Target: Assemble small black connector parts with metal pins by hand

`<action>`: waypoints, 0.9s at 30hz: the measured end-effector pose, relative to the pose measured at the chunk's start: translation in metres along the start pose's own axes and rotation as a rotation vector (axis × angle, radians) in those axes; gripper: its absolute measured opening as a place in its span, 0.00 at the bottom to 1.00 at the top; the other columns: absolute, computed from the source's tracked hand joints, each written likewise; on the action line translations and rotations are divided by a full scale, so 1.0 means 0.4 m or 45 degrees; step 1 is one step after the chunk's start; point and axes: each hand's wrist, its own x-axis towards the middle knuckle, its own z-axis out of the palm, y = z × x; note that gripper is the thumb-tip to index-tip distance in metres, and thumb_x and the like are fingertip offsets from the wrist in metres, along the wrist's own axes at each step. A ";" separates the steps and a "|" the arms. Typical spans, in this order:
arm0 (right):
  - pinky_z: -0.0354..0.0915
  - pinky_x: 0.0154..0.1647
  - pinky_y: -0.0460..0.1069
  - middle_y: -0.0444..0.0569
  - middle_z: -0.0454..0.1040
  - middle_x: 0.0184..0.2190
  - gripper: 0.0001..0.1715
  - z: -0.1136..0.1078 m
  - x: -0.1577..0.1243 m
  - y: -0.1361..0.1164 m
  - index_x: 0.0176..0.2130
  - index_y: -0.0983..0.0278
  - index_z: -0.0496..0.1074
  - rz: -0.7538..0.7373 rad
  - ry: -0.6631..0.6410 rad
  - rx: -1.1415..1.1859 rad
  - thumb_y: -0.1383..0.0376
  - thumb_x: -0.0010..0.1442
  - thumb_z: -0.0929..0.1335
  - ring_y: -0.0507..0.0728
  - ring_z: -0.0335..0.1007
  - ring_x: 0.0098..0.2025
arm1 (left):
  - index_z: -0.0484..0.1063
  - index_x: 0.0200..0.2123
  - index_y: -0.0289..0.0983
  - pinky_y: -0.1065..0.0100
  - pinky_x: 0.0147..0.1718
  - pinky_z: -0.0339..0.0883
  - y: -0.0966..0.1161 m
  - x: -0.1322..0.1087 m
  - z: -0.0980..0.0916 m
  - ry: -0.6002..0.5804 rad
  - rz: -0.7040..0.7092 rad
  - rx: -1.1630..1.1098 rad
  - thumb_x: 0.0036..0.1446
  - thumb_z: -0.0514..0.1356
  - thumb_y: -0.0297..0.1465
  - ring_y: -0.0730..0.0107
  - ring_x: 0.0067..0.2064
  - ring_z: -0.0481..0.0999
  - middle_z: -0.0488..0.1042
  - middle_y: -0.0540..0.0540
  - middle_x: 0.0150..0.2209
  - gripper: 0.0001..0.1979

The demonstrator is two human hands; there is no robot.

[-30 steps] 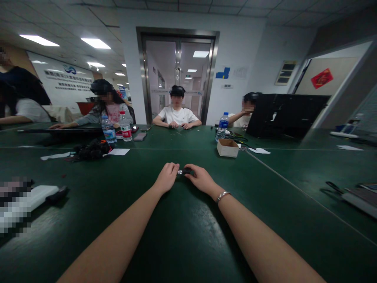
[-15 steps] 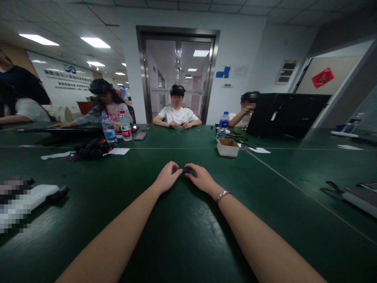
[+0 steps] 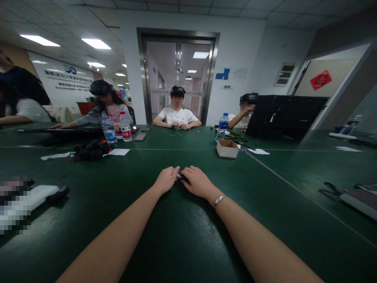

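Over the green table [image 3: 176, 236], my two hands meet around a small black object with a silvery end [image 3: 183, 178], its exact kind too small to make out. My right hand [image 3: 198, 181], wearing a silver bracelet [image 3: 218, 201] at the wrist, is closed round the black part. Thumb and fingers of my left hand [image 3: 166, 180] pinch close together at the silvery end. Much of the object is hidden by my fingers.
Beyond my hands stand a small open cardboard box [image 3: 227, 149], water bottles [image 3: 221, 127] and a black cable bundle [image 3: 92, 149]. A black monitor [image 3: 285, 117] rises at the right. Several people sit around the table; one in a white shirt [image 3: 177, 116] is opposite me.
Both hands have moved slightly nearer to me. My right hand has turned further over the black object, and a silvery end now shows beside my left fingertips.
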 end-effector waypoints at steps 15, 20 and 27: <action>0.59 0.49 0.53 0.57 0.68 0.45 0.19 0.013 -0.045 0.060 0.51 0.70 0.65 0.343 0.135 0.003 0.73 0.62 0.57 0.59 0.61 0.45 | 0.72 0.36 0.39 0.60 0.42 0.60 -0.020 -0.046 -0.084 0.127 0.070 0.720 0.59 0.48 0.36 0.57 0.43 0.69 0.72 0.41 0.40 0.14; 0.59 0.47 0.53 0.59 0.68 0.45 0.18 -0.019 -0.111 0.131 0.51 0.69 0.63 0.642 0.186 -0.080 0.70 0.63 0.56 0.60 0.63 0.44 | 0.71 0.44 0.36 0.52 0.47 0.57 -0.112 -0.117 -0.263 0.271 -0.112 1.216 0.58 0.46 0.34 0.50 0.50 0.65 0.71 0.35 0.47 0.17; 0.60 0.35 0.49 0.54 0.73 0.38 0.14 -0.137 -0.290 0.267 0.47 0.64 0.62 0.982 -0.051 -0.332 0.62 0.60 0.63 0.59 0.70 0.38 | 0.65 0.54 0.33 0.54 0.50 0.54 -0.244 -0.282 -0.495 0.329 -0.539 1.579 0.58 0.42 0.34 0.51 0.56 0.61 0.68 0.36 0.55 0.24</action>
